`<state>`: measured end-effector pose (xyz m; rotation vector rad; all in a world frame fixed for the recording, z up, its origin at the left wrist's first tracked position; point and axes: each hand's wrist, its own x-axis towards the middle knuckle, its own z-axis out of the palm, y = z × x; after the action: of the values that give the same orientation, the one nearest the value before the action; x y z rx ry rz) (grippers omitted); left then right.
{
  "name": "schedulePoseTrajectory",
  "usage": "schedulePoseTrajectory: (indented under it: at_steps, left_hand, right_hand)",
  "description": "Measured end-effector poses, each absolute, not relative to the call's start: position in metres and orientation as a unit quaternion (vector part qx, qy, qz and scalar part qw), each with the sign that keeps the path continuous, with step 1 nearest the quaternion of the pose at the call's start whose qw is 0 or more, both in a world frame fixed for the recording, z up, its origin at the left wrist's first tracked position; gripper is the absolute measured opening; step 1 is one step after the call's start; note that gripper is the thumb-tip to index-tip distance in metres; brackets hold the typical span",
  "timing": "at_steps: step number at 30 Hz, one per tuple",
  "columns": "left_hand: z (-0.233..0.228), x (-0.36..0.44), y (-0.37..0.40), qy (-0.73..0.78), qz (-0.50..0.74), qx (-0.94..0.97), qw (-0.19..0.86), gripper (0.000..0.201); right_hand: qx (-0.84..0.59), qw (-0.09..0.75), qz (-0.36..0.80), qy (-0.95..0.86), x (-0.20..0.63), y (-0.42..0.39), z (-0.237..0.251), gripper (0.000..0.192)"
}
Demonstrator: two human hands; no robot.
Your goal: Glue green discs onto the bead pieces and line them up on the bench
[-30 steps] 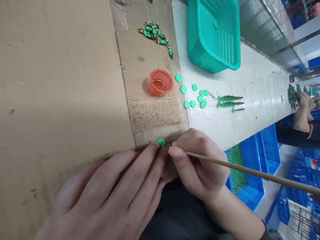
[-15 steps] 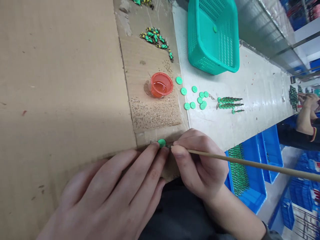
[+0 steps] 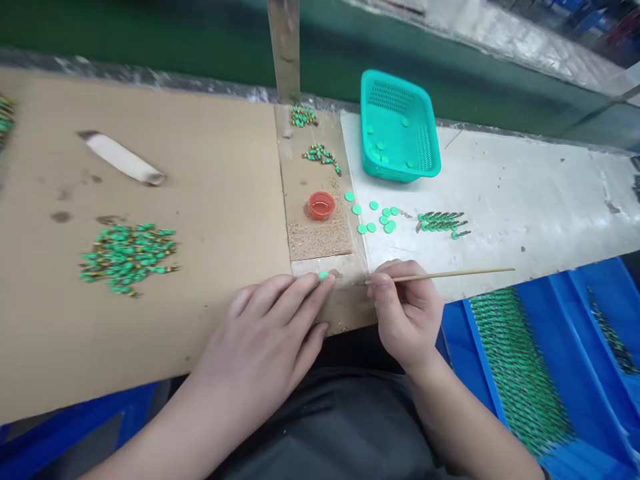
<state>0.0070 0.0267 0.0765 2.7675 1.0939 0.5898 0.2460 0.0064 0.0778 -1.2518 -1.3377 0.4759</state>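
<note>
A long work surface (image 3: 525,193) runs left to right, white on the right, covered with brown cardboard (image 3: 150,300) on the left. A dark green wall panel (image 3: 150,33) stands behind. Blue bins (image 3: 575,333) sit below the right edge.

Teal mesh basket (image 3: 400,127), green buttons (image 3: 373,217), red cup (image 3: 321,205).
</note>
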Motion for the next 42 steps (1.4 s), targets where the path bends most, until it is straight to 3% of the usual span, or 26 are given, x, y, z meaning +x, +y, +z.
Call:
schedulePoseTrajectory:
  at_steps: [9, 15, 21, 24, 28, 31, 38, 42]
  left_hand:
    - [0.097, 0.003, 0.041, 0.335, 0.187, 0.914, 0.13, 0.031]
    - [0.105, -0.006, 0.07, 0.261, 0.131, 0.943, 0.16, 0.023]
    - [0.098, -0.008, 0.081, 0.235, 0.149, 0.94, 0.198, 0.015]
    - [0.099, -0.042, 0.063, 0.338, 0.186, 0.903, 0.191, 0.018]
    - [0.104, -0.141, 0.037, 0.619, 0.228, 0.74, 0.13, 0.029]
    - [0.105, -0.207, 0.036, 0.757, 0.199, 0.613, 0.111, 0.048]
    - [0.095, -0.231, 0.065, 0.828, 0.121, 0.532, 0.129, 0.05]
    - [0.094, -0.234, 0.07, 0.823, 0.114, 0.543, 0.118, 0.05]
  right_hand:
    - [-0.585, 0.575, 0.234, -0.522, 0.264, 0.001, 0.072, 0.041]
    - [-0.566, 0.601, 0.27, -0.495, 0.261, -0.006, 0.077, 0.042]
    - [-0.648, 0.538, 0.247, -0.48, 0.267, -0.01, 0.069, 0.055]
    - [-0.653, 0.538, 0.239, -0.477, 0.268, -0.013, 0.067, 0.06]
    - [-0.635, 0.542, 0.251, -0.49, 0.267, -0.017, 0.066, 0.065]
    - [-0.631, 0.533, 0.241, -0.509, 0.266, -0.018, 0.066, 0.06]
    - [-0.616, 0.51, 0.234, -0.553, 0.272, -0.024, 0.059, 0.035]
    - [-0.585, 0.463, 0.254, -0.616, 0.285, -0.033, 0.055, 0.037]
